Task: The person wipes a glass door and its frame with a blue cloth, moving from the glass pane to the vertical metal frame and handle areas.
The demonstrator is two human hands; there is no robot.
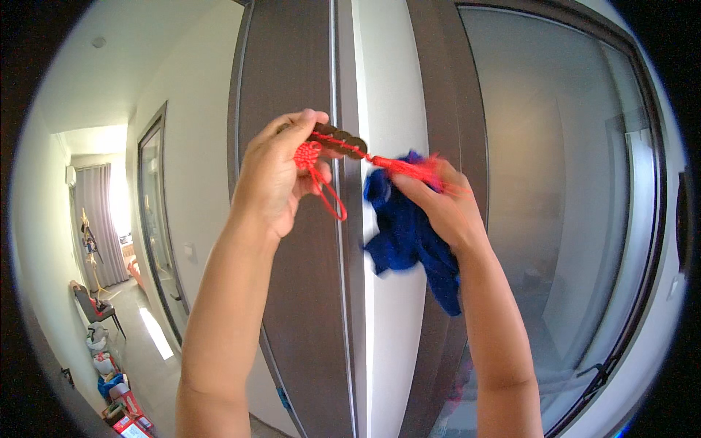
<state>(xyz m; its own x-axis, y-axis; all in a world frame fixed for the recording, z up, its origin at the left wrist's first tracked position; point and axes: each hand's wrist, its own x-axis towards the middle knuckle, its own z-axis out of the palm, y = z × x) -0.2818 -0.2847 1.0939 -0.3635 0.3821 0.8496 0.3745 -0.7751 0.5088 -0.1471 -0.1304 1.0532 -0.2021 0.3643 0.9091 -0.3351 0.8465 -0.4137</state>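
My left hand [279, 159] grips a string of dark metal coins [342, 141] tied with red cord. A red knot with a cord loop [323, 178] hangs below that hand's fingers. From the other end of the coins a red tassel [408, 167] runs toward my right hand [446, 205]. A dark blue cloth [408, 224] is bunched in my right hand and droops beneath it. The tassel lies over the cloth and thumb; motion blur hides whether the fingers also pinch it. Both hands are raised before a dark brown door panel [290, 263].
A glass door [547, 191] with a dark frame and handle stands on the right. Down the hallway on the left are a chair [93, 304], a coat stand [90, 246] and a grey curtain [98, 219]. Bags and boxes [123, 402] line the left wall.
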